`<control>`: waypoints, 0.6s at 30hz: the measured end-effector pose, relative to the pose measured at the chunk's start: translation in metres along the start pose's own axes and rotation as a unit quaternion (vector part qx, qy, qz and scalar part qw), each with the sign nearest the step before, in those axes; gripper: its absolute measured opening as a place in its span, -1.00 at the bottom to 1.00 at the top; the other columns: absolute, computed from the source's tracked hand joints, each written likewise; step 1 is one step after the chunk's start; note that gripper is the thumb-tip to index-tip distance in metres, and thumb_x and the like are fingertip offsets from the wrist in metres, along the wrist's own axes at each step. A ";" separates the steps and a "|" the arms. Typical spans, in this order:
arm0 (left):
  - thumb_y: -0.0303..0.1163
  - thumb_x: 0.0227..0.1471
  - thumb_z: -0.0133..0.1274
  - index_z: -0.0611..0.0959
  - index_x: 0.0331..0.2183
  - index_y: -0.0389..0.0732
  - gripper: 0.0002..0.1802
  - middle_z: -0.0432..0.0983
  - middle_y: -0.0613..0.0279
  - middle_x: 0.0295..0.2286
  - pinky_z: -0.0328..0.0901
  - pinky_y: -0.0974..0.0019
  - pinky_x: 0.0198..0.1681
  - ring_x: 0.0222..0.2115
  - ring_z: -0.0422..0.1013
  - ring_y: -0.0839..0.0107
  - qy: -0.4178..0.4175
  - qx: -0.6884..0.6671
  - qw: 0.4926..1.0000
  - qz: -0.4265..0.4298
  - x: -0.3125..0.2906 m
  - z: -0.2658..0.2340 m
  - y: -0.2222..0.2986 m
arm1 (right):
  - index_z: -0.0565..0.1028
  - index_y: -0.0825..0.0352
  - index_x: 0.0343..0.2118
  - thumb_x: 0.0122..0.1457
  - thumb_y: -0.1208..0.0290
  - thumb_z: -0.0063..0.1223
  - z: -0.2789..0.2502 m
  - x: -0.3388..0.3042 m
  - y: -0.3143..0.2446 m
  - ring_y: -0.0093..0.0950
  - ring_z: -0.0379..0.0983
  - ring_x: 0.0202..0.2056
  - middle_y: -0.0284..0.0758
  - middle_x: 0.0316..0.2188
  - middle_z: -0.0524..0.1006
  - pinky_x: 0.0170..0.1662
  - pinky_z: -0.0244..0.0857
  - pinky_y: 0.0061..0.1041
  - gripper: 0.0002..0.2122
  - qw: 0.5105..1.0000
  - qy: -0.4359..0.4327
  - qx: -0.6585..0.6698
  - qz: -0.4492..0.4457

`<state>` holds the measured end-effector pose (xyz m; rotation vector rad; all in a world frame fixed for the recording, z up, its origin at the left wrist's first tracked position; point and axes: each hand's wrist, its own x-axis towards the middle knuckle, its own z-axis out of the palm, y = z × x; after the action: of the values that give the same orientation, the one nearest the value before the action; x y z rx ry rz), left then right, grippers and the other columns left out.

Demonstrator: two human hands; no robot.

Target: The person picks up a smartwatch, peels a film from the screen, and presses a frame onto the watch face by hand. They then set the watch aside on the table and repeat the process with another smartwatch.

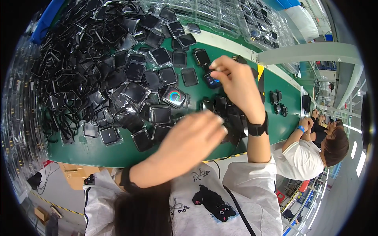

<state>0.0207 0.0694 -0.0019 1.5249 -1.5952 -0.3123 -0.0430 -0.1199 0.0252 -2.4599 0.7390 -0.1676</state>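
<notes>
My right hand [238, 80] reaches over the green bench with thumb and forefinger pinched together. Just under the fingertips lies a smartwatch with a lit blue display [212, 81]; whether the pinch holds a thin film or anything else is too small to see. Slightly blurred, my left hand [193, 131] passes over the near part of the bench, its fingers stretched out beside a cluster of black watches [222, 105]. Nothing shows in it, though its palm side is hidden. Left of it sits a watch with a colourful ring display [174, 97].
A large heap of black frames and bagged square covers [118, 70] fills the bench's left side. Clear trays [224, 15] stack along the far side. A white bar [311, 54] crosses at right, near small black parts [278, 103]. Another person [307, 157] sits further right.
</notes>
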 end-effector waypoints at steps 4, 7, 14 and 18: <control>-0.40 -0.12 -0.01 0.55 -0.27 -0.25 -0.71 0.41 0.11 -0.11 0.21 0.21 -0.02 -0.12 0.33 0.16 -0.080 0.123 0.978 0.149 -0.006 0.033 0.011 | 0.50 0.36 -0.30 -0.03 0.62 0.14 0.001 0.001 -0.002 -0.40 0.46 -0.45 -0.26 -0.39 0.50 -0.43 0.32 -0.54 -0.81 0.995 0.019 -0.073 -0.067; -0.39 -0.12 -0.04 0.56 -0.28 -0.24 -0.71 0.42 0.09 -0.09 0.20 0.24 -0.01 -0.14 0.34 0.18 -0.111 0.196 0.959 0.170 -0.009 0.039 0.014 | 0.49 0.36 -0.31 -0.04 0.60 0.14 0.000 0.014 -0.021 -0.37 0.45 -0.45 -0.26 -0.39 0.48 -0.42 0.32 -0.50 -0.82 0.987 0.021 -0.062 -0.146; -0.36 -0.19 0.01 0.55 -0.48 -0.21 -0.84 0.47 0.07 -0.29 0.18 0.30 -0.08 -0.18 0.34 0.29 -0.085 0.185 0.975 0.083 -0.005 0.051 0.016 | 0.47 0.35 -0.37 -0.11 0.56 0.17 0.039 0.046 -0.075 -0.30 0.40 -0.39 -0.26 -0.42 0.44 -0.33 0.33 -0.42 -0.81 0.947 -0.065 -0.011 -0.315; -0.37 -0.19 0.00 0.53 -0.49 -0.23 -0.85 0.43 0.09 -0.35 0.20 0.25 -0.13 -0.22 0.34 0.31 -0.021 0.195 0.975 0.100 -0.003 0.054 0.010 | 0.46 0.33 -0.44 -0.17 0.54 0.20 0.055 0.041 -0.103 -0.29 0.35 -0.29 -0.27 -0.35 0.39 -0.30 0.31 -0.41 -0.82 0.912 -0.143 -0.025 -0.383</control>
<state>-0.0251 0.0534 -0.0271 1.6347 -1.9069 0.0893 0.0544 -0.0443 0.0347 -2.6122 -0.3775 -0.0714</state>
